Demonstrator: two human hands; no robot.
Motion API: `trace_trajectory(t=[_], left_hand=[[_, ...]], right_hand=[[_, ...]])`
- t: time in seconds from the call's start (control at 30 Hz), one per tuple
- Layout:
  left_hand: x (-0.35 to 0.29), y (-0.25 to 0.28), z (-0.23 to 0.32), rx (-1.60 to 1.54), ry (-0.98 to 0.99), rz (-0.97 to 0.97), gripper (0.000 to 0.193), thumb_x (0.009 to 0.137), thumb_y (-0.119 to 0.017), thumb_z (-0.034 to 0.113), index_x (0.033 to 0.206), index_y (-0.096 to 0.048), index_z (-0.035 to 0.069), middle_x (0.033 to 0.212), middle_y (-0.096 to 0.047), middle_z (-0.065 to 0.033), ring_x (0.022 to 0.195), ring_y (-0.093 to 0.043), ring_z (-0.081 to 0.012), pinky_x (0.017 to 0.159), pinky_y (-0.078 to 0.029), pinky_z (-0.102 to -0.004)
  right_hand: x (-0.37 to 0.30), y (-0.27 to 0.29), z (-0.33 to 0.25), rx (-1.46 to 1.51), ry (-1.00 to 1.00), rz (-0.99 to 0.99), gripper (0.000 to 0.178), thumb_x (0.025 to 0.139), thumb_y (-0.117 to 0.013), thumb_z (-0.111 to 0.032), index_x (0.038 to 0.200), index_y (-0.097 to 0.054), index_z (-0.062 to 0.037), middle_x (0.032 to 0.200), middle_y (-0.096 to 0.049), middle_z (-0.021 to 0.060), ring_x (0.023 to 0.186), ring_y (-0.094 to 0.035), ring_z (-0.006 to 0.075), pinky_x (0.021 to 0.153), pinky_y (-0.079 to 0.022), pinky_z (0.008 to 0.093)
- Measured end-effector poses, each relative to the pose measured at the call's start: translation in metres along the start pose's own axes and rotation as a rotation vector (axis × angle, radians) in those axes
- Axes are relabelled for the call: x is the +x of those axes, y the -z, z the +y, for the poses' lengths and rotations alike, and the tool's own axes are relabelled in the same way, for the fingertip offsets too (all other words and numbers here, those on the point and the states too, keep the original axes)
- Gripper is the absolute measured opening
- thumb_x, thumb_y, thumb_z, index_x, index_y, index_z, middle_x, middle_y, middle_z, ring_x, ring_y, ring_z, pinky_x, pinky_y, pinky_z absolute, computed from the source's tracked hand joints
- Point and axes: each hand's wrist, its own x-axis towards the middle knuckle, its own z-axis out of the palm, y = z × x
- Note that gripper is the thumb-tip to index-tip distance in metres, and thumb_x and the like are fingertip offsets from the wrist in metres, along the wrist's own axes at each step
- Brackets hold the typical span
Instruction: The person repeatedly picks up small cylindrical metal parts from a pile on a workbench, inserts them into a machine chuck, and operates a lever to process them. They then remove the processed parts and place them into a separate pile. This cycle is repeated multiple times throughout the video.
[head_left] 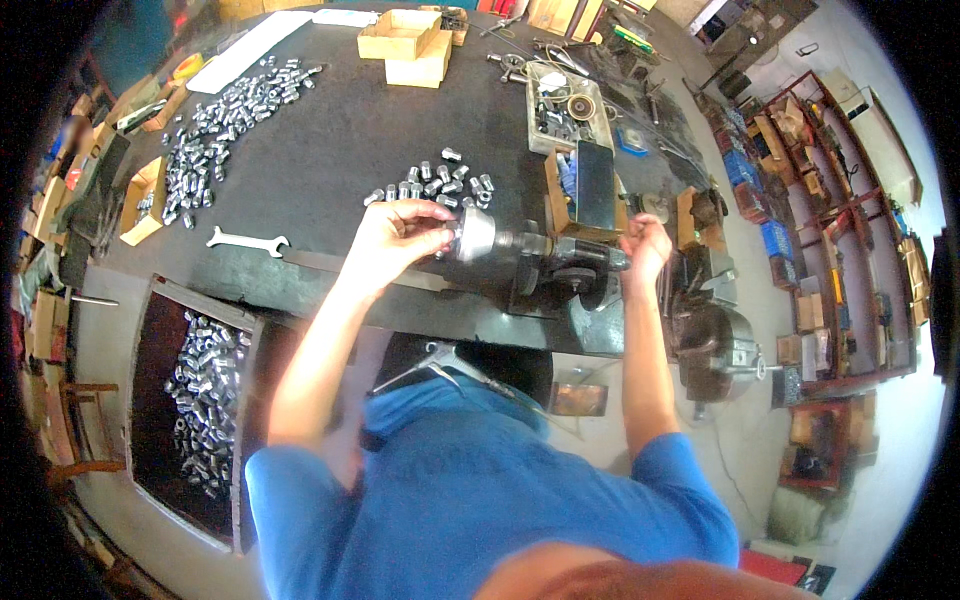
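A small bench-mounted machine [575, 265] with a silver cone-shaped chuck [479, 236] stands at the near edge of the dark workbench [430, 120]. My left hand [405, 238] pinches at the chuck's left face, thumb and fingers closed; the piece between them is mostly hidden. At the machine's right end my right hand [647, 246] is closed in a fist, and whatever it grips is covered by the fingers. Just beyond the left hand lies a loose group of small metal fittings [432, 182]. An open-end wrench [248, 242] rests left of that hand.
A larger heap of fittings [205, 150] covers the bench's left side. More fill a dark bin [160, 400] below the left edge. Behind the machine are a small box [555, 200] and a parts tray [606, 128]. A bench vise [715, 345] juts out at right.
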Motion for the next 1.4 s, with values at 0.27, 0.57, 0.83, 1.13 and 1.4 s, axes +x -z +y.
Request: trace_trajectory(t=[0.27,0.57,0.83,1.13,1.4], left_hand=[[-0.005,0.001,-0.001,-0.082,0.016,0.02,0.021,0.073,-0.066,0.002,0.093,-0.06,-0.003,0.081,-0.062,-0.0091,0.07,-0.06,-0.0143,0.067,-0.049,-0.025],[-0.004,0.003,-0.003,-0.079,0.005,0.034,0.017,0.077,-0.063,0.006,0.091,-0.059,-0.002,0.08,-0.062,-0.0099,0.069,-0.06,-0.0163,0.067,-0.049,-0.0277],[-0.046,0.013,-0.01,-0.47,0.001,0.151,0.016,0.079,-0.055,0.006,0.093,-0.053,-0.001,0.084,-0.06,-0.0138,0.075,-0.061,-0.0257,0.071,-0.05,-0.0357],[-0.088,-0.019,-0.022,-0.591,0.184,0.209,0.031,0.077,-0.058,0.023,0.099,-0.049,0.002,0.064,-0.053,-0.0125,0.057,-0.052,-0.0249,0.064,-0.042,-0.0386],[-0.097,-0.037,-0.022,-0.519,0.176,0.165,0.049,0.079,-0.059,0.026,0.115,-0.045,-0.003,0.068,-0.058,-0.016,0.061,-0.058,-0.0274,0.071,-0.047,-0.042]], right_hand=[[-0.075,0.019,-0.05,0.263,0.11,-0.119,0.012,0.077,-0.046,-0.012,0.071,-0.045,-0.0017,0.058,-0.035,0.0022,0.047,-0.027,0.0074,0.038,-0.019,0.02],[-0.068,0.056,0.029,0.035,-0.212,0.142,0.012,0.078,-0.048,-0.016,0.072,-0.052,-0.0066,0.061,-0.044,0.0008,0.047,-0.036,0.0089,0.037,-0.023,0.0208],[-0.006,0.01,0.012,-0.044,0.017,0.073,0.014,0.074,-0.044,-0.009,0.074,-0.056,-0.0022,0.062,-0.049,0.0033,0.048,-0.041,0.0122,0.048,-0.034,0.0246],[-0.1,0.048,-0.035,0.355,0.179,-0.247,0.017,0.074,-0.052,-0.016,0.076,-0.049,0.0012,0.069,-0.039,0.0026,0.057,-0.031,0.0098,0.052,-0.029,0.0224],[-0.154,0.044,-0.034,-0.534,0.509,-0.242,0.031,0.072,-0.056,-0.025,0.082,-0.06,0.0042,0.09,-0.059,0.0166,0.086,-0.055,0.0264,0.08,-0.042,0.036]])
